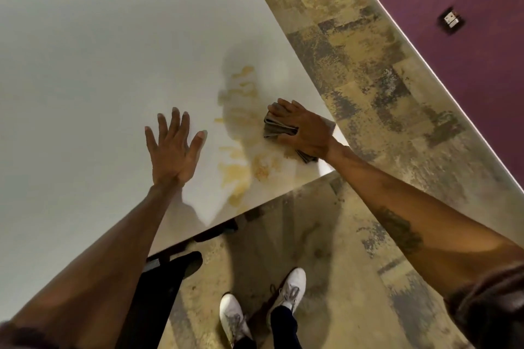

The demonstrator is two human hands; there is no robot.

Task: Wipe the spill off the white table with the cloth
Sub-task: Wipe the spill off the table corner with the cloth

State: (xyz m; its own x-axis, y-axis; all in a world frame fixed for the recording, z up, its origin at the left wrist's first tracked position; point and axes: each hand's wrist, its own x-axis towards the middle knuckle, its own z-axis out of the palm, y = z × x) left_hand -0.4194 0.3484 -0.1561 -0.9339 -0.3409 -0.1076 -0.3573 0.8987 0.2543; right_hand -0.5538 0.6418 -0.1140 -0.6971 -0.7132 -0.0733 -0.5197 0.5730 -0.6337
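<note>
Spill (241, 167) yellowish, smeared near table (85, 65) corner, btwn my hands. R hand (303, 130) pressing folded cloth (276, 127) flat at edge; L hand (173, 150) open, palm down, empty. Risk: sweeping outward pushes liquid off edge onto floor (354, 71).

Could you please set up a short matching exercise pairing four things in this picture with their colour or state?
Things:
1. cloth
2. spill
3. left hand
4. shoes

Descriptions:
A. white, on the floor
B. yellowish, smeared on the table
C. grey, folded, under the right hand
D. flat on the table, fingers spread

Pairs: 1-C, 2-B, 3-D, 4-A
</note>
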